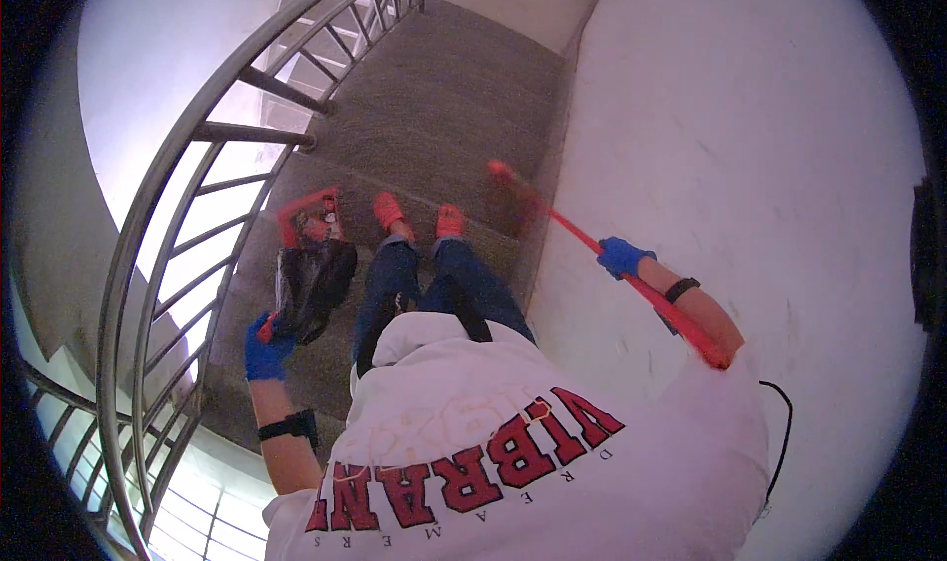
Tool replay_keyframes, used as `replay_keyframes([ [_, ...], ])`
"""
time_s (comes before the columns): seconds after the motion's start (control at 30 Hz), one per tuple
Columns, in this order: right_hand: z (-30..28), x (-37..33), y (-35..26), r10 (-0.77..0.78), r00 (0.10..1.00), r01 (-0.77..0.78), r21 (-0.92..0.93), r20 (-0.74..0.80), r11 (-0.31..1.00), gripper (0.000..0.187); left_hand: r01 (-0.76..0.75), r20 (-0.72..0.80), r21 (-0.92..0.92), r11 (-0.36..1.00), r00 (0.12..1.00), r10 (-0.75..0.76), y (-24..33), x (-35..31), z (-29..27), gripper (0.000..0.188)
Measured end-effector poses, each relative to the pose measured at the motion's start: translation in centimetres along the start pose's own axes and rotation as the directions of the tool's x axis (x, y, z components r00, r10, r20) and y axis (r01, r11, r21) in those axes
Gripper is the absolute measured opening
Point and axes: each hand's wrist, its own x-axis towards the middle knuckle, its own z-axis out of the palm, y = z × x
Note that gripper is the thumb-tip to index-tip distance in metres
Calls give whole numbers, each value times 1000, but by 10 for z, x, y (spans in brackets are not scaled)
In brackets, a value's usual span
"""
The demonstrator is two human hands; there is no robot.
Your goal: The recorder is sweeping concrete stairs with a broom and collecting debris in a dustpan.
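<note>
Your right hand (pixel 624 257) wraps red pole (pixel 577 231), right of center; left hand (pixel 266 352) grips red handle (pixel 266 327) beside black bag (pixel 321 275), left of center. Pole looks light, stiff: hold mid-shaft.

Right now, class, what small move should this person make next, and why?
Probably swing the red pole left toward what looks like a dustpan. The right hand grips the pole, its far end right of the red shoes, while the left hand holds the pan on their left.
</note>
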Motion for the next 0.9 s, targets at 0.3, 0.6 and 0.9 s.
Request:
replay_keyframes([
  [0.3,1,-23,31,-36,984,41,-29,177,999,16,-17,160,-15,1000,987,19,-1,7,-1,28],
  [0.6,-35,7,36,125,991,-136,-378,-53,916,16,226,110,-296,928,973,-202,-6,-9,39,27],
  [0.9,-27,-31,46,19,988,26,-288,153,957,15,-256,135,436,863,966,219,-15,2,20,16],
])
